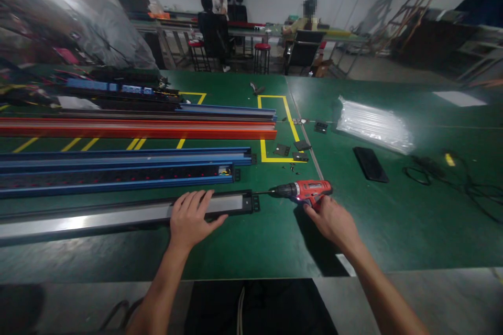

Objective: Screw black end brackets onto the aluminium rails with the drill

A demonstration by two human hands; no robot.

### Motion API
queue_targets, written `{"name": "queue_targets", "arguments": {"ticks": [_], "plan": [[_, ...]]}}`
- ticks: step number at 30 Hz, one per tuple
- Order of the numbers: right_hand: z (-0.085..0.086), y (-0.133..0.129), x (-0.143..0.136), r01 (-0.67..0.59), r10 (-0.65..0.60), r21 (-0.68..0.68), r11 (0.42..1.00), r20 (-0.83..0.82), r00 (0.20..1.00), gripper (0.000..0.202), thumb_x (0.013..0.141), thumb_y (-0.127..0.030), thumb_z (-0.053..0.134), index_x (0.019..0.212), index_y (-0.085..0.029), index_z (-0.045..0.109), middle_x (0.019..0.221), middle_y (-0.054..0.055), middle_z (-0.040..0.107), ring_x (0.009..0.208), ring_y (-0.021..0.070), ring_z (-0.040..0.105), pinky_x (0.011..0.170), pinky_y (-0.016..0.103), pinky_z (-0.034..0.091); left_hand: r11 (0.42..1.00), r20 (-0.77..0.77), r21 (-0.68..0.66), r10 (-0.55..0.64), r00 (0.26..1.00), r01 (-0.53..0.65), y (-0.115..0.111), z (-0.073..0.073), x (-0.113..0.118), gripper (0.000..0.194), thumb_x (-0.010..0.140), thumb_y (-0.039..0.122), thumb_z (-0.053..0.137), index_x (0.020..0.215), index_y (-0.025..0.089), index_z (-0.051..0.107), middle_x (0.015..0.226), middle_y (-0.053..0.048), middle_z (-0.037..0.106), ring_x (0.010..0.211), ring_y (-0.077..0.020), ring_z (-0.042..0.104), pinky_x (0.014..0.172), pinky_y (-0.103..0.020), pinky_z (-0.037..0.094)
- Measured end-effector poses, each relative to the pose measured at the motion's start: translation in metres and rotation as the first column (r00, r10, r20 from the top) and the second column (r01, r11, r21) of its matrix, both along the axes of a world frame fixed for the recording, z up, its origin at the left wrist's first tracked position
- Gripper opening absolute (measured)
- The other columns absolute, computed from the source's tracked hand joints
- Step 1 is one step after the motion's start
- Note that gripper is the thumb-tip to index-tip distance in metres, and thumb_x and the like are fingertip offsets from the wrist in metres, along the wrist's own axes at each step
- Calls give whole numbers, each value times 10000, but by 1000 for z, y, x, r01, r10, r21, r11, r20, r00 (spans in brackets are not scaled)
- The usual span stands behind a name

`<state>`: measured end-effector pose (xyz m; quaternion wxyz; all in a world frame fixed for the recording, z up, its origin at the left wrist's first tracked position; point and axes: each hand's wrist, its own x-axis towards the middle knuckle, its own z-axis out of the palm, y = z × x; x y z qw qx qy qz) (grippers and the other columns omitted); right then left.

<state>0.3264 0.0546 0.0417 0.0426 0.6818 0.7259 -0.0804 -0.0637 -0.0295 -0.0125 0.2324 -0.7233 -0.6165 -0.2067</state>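
My left hand lies across a long black-framed aluminium profile, fingers over the far side and thumb along the near edge, holding it. A black end cap with holes sits at the profile's right end. My right hand is closed round the grip of a red and black cordless drill, which points left. The drill's long thin bit reaches the end cap; whether it sits in a screw is too small to tell.
Blue profiles and an orange profile lie beyond on the green table. Loose end caps and small screws are near the drill. A phone, a plastic-wrapped bundle and cables are right. People sit at the back.
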Motion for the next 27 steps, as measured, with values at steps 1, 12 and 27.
{"name": "queue_targets", "arguments": {"ticks": [1,12,27], "plan": [[1,0,0,-1,1,-1,1000,2,1000,465,987,-575,450,1012,-137,603,1000,199,732,915,335,727,771,398,495,1000,-2,6,0,1000,0,0,0,0,694,827,700,657,1269,164,660,1114,-150,734,1042,-334,681,1008,-506,472],[5,0,-2,3,-3,-21,1000,19,1000,442,1006,-548,454,1040,-129,591,1029,198,728,939,331,722,789,395,496,1000,28,-25,-1,1000,1,-1,-2,-1,676,834,680,655,1295,186,662,1141,-156,733,1066,-343,677,1031,-509,453],[4,-1,-3,-11,10,12,1000,38,999,443,1003,-554,466,1031,-133,600,1003,190,731,905,318,739,746,372,501,999,58,-49,13,998,-10,-1,-2,0,682,837,681,660,1307,188,656,1157,-157,729,1085,-346,666,1033,-517,448]]}}
